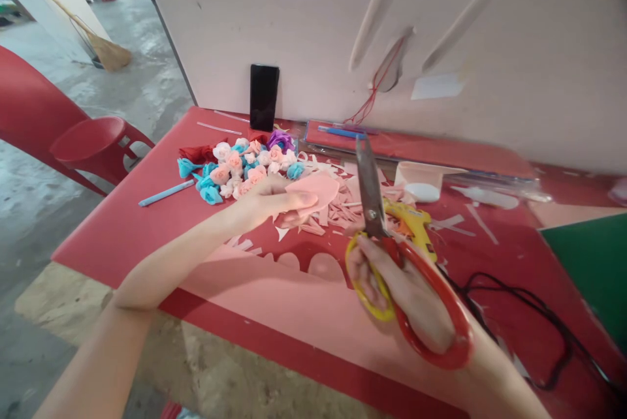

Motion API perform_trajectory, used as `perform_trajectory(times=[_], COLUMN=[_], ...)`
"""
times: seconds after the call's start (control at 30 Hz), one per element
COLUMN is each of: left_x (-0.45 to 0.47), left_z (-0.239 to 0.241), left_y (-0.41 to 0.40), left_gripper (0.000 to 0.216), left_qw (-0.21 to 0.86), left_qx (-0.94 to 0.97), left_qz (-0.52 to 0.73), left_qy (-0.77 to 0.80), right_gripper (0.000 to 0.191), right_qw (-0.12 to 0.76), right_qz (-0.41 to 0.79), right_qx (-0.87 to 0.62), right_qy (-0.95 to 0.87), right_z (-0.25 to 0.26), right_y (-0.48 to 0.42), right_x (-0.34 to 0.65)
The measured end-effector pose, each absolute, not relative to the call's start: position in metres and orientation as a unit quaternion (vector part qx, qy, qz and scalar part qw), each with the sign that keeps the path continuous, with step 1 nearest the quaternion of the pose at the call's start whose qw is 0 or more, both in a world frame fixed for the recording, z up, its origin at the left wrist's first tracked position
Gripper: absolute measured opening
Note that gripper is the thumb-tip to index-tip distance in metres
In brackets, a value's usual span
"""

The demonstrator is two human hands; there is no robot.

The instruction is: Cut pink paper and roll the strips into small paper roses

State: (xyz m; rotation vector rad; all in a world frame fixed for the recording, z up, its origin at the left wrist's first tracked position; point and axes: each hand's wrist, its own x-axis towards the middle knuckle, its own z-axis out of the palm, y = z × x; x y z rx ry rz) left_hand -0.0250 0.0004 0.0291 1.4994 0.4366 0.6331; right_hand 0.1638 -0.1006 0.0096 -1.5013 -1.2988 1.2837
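My left hand (289, 200) pinches a rounded pink paper piece (318, 190) between thumb and fingers, above a heap of pink paper scraps (337, 213). In my right hand (392, 275) is a pair of scissors (371, 187) with one yellow and one red handle. Their blades point up and away from me and look closed together. A large pink paper sheet (274, 308) lies along the near side of the table, and rounded pink pieces (326, 267) lie at its far edge. Beside my left hand are several paper flowers (235, 168) in pink, white, blue and purple.
A phone (264, 98) leans on the pale panel (304, 21) behind the red table (117, 210). Right of the scraps lie a yellow glue gun (414, 223), a black cable (529, 301) and a green sheet (592, 269). A red chair (88, 145) stands at the left.
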Motion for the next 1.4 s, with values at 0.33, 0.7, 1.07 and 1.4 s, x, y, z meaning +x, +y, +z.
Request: perform_trajectory(times=[0.33,0.7,1.07,1.4], left_x=[-0.014,-0.005,-0.003,-0.003], left_z=[0.024,0.007,0.022,0.020], left_y=[-0.017,-0.019,-0.033,-0.038], left_gripper=[0.035,0.067,0.015,0.021], left_qw=[0.554,0.754,0.698,0.449], left_qx=[0.790,0.619,0.641,0.823], left_qz=[0.169,0.124,0.189,0.234], left_qy=[0.203,0.183,0.258,0.259], right_gripper=[0.023,0.012,0.011,0.018], right_qw=[0.493,0.532,0.593,0.575], right_qz=[0.523,0.519,0.468,0.399], right_qx=[-0.517,-0.472,-0.453,-0.530], right_qy=[-0.465,-0.474,-0.474,-0.479], right_z=[0.015,0.025,0.024,0.028], right_y=[-0.091,-0.091,-0.092,-0.098], right_x=[0.167,0.163,0.165,0.157])
